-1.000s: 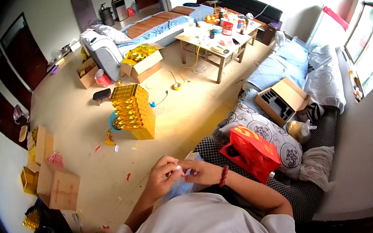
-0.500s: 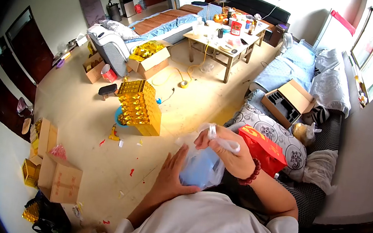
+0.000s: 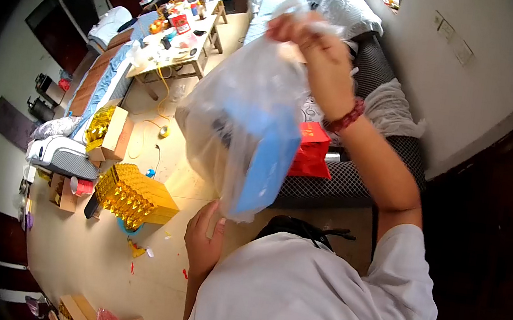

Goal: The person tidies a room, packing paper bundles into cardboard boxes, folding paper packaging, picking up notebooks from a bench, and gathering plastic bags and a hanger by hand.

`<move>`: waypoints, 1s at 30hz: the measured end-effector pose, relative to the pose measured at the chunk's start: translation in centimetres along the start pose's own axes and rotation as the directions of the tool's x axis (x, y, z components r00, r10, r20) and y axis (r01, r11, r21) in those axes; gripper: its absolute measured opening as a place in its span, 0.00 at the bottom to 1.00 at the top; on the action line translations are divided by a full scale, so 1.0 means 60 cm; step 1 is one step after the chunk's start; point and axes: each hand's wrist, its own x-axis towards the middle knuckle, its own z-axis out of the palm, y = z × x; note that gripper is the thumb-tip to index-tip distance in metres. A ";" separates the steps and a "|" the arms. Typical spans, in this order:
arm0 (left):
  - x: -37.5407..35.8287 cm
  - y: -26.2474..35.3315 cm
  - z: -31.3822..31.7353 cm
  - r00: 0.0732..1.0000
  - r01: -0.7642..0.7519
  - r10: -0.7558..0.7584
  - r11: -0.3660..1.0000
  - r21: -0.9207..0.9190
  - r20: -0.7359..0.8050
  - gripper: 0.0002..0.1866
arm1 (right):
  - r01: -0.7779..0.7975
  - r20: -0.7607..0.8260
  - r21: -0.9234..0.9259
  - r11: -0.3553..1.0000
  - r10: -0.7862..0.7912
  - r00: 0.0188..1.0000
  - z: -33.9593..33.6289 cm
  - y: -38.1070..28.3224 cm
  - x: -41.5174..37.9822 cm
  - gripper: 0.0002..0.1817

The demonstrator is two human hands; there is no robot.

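Note:
My right hand (image 3: pixel 316 48) is raised high, its fingers closed round the gathered top of a clear plastic bag (image 3: pixel 212 102). A dark red bead bracelet is on that wrist, and motion smears the fingers. Inside the bag shows a flat light-blue thing (image 3: pixel 265 164), with something darker beside it. Just below the bag's lower left side is my left hand (image 3: pixel 204 240), empty, its thumb apart from the fingers. A red bag (image 3: pixel 315 149) sits on the sofa right behind the hanging plastic bag.
To the right runs a dark patterned sofa (image 3: pixel 369 142) along the wall. A stack of gold foil pieces (image 3: pixel 135 196) stands on the floor at left, near an open carton (image 3: pixel 120 135). Farther back is a cluttered table (image 3: pixel 145 71). Red and yellow scraps lie on the floor.
My right hand has lifted the plastic bag up and away from my lap, so it hangs stretched out. My left hand has come off the bag's side. The view has swung to the right.

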 end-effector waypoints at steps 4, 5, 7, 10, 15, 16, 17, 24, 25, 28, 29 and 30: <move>-0.004 -0.008 0.020 0.997 0.004 -0.002 0.999 -0.039 0.073 0.12 | 0.014 -0.077 -0.377 0.926 -0.047 0.996 -0.143 -0.059 -0.010 0.16; -0.007 -0.011 0.027 0.997 0.044 -0.040 0.998 -0.048 0.067 0.11 | -0.007 -0.106 -0.476 0.879 -0.049 0.993 -0.186 -0.067 -0.020 0.15; -0.009 -0.013 0.035 0.995 0.082 -0.078 0.995 -0.057 0.067 0.09 | 0.000 -0.200 -0.536 0.844 -0.127 0.972 -0.242 -0.092 -0.039 0.16; -0.006 -0.013 0.041 0.993 0.078 -0.075 0.996 -0.031 0.093 0.09 | -0.167 -0.405 -0.668 0.726 -0.165 0.899 -0.363 -0.104 -0.098 0.19; 0.004 -0.005 0.055 0.989 0.136 -0.133 0.990 -0.043 0.069 0.08 | -0.641 -0.797 -0.481 0.598 0.006 0.604 -0.613 -0.072 -0.290 0.18; 0.005 -0.002 0.060 0.989 0.133 -0.130 0.990 -0.044 0.073 0.08 | -0.816 -0.867 -0.422 0.395 0.087 0.491 -0.651 -0.077 -0.344 0.19; 0.006 0.002 0.065 0.988 0.142 -0.138 0.989 -0.040 0.072 0.08 | -0.846 -0.846 -0.532 0.032 -0.071 0.529 -0.740 -0.037 -0.439 0.18; 0.011 0.026 0.097 0.981 0.155 -0.150 0.987 -0.035 0.124 0.08 | -0.969 -0.971 -0.170 0.177 0.139 0.196 -0.773 -0.033 -0.692 0.23; 0.014 0.032 0.101 0.980 0.156 -0.152 0.987 -0.029 0.126 0.08 | -0.970 -0.971 -0.165 0.176 0.143 0.191 -0.768 -0.042 -0.690 0.23; 0.024 0.051 0.111 0.980 0.128 -0.126 0.992 -0.003 0.156 0.08 | -0.962 -0.922 -0.266 -0.070 -0.273 0.274 -0.786 -0.089 -0.677 0.22; 0.026 0.058 0.112 0.983 0.126 -0.125 0.992 0.003 0.137 0.08 | -0.963 -0.887 -0.260 -0.077 -0.375 0.269 -0.810 -0.110 -0.675 0.21; 0.028 0.062 0.113 0.985 0.124 -0.124 0.992 0.009 0.117 0.09 | -0.973 -0.882 -0.227 -0.049 -0.413 0.226 -0.823 -0.135 -0.665 0.21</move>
